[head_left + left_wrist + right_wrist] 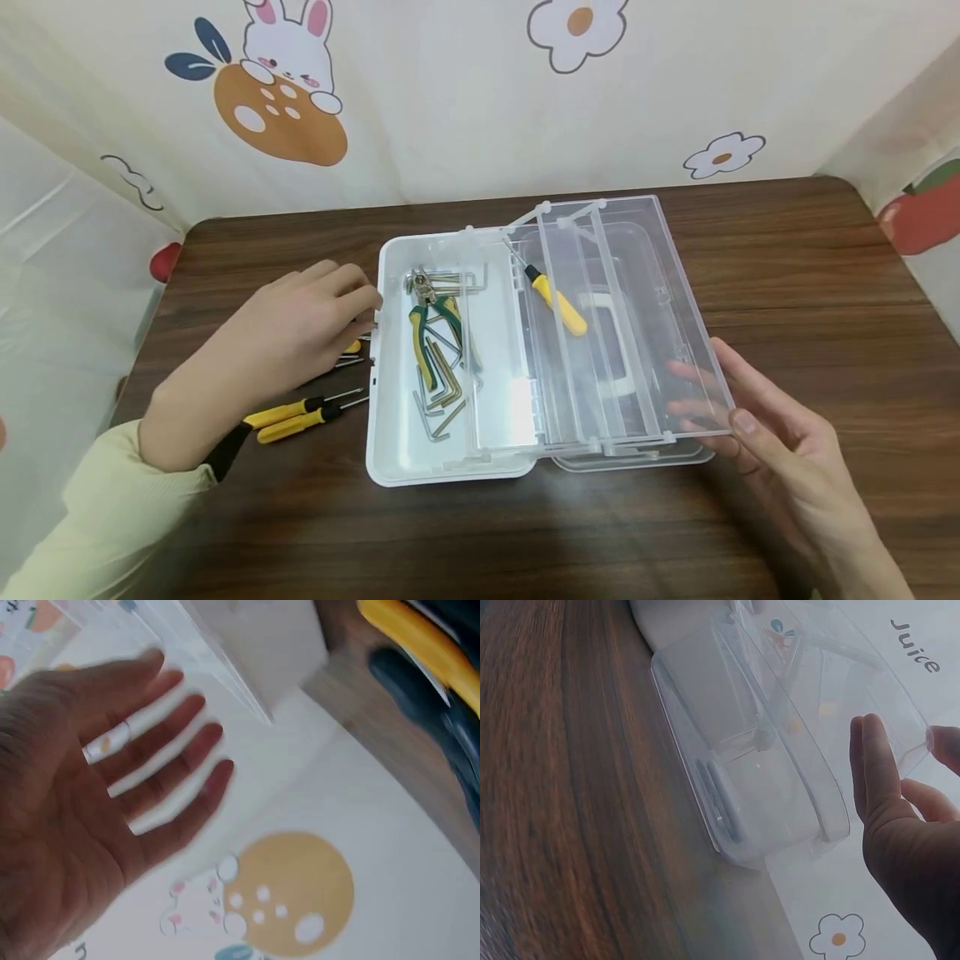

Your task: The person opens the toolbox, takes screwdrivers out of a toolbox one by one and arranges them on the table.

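A white toolbox stands open on the table, its clear lid folded out to the right. My right hand pinches the right near corner of a clear divided tray, which is raised over the lid; fingers show through the plastic. A yellow and black screwdriver lies in the tray. Inside the box are green and yellow pliers and several hex keys. My left hand is beside the box's left wall. In the left wrist view its fingers are loosely extended, holding nothing.
Several yellow and black screwdrivers lie on the brown wooden table left of the box, partly hidden by my left arm. A printed curtain borders the table's far side and both ends.
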{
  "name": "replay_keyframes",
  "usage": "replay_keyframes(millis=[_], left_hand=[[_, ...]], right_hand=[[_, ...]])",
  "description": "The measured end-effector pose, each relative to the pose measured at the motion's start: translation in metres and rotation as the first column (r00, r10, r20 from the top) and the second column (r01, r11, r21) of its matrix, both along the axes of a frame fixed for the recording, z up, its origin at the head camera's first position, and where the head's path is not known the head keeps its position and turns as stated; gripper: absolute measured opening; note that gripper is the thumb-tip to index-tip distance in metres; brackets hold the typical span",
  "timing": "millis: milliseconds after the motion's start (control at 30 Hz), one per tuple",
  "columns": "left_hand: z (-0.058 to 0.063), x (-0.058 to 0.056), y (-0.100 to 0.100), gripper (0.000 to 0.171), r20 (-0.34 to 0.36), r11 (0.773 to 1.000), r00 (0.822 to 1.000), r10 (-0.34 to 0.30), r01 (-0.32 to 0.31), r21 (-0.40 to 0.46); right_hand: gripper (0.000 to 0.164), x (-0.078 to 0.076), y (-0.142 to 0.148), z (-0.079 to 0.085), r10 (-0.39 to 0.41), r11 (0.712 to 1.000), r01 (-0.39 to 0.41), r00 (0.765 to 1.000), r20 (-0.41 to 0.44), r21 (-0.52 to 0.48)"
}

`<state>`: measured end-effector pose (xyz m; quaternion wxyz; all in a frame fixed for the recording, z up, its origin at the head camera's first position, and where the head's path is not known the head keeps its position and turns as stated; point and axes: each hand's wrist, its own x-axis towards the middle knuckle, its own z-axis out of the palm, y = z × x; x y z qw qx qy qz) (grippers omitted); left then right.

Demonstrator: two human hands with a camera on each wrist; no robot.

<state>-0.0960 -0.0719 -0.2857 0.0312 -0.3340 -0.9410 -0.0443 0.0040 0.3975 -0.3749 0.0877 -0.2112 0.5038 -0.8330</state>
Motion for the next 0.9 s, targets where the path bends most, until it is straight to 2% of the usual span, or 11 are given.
replay_keyframes(millis=[100, 167, 300, 400, 533, 667, 800, 867, 900], left_hand=[[-0.003, 0.003, 0.008, 0.030, 0.038, 0.995, 0.996, 0.075, -0.077, 0.065], [-0.007, 0.005, 0.012, 0.033, 0.101, 0.983, 0.985, 0.140, -0.151, 0.108], [-0.020, 0.007, 0.016, 0.041, 0.218, 0.941, 0.941, 0.258, -0.296, 0.164], [-0.029, 0.008, 0.017, 0.046, 0.287, 0.904, 0.904, 0.315, -0.378, 0.199], [-0.037, 0.009, 0.017, 0.052, 0.388, 0.859, 0.858, 0.337, -0.449, 0.247], [-0.040, 0.009, 0.018, 0.058, 0.479, 0.818, 0.813, 0.331, -0.501, 0.284], [-0.042, 0.009, 0.019, 0.067, 0.549, 0.791, 0.772, 0.320, -0.537, 0.294], [-0.044, 0.010, 0.019, 0.071, 0.586, 0.778, 0.751, 0.304, -0.551, 0.302], [-0.046, 0.010, 0.018, 0.073, 0.604, 0.772, 0.742, 0.292, -0.556, 0.309]], right_hand=[[0.057, 0.001, -0.001, 0.000, -0.002, 1.000, 0.002, 1.000, 0.004, 0.003], [0.056, 0.001, -0.002, 0.000, -0.001, 1.000, 0.001, 1.000, 0.002, -0.005], [0.055, -0.001, -0.001, 0.001, -0.001, 1.000, 0.001, 1.000, -0.018, -0.017], [0.054, -0.002, 0.000, 0.002, -0.004, 1.000, 0.004, 1.000, -0.029, -0.016], [0.053, -0.003, -0.001, 0.002, -0.013, 1.000, 0.013, 0.999, -0.044, -0.017], [0.050, 0.000, -0.001, 0.003, -0.108, 0.993, 0.109, 0.994, -0.024, 0.049], [0.047, 0.004, -0.001, 0.007, -0.265, 0.952, 0.258, 0.964, 0.022, 0.167], [0.047, 0.004, -0.001, 0.009, -0.357, 0.897, 0.340, 0.934, 0.007, 0.281], [0.048, 0.004, -0.002, 0.009, -0.378, 0.877, 0.361, 0.926, -0.009, 0.316]])
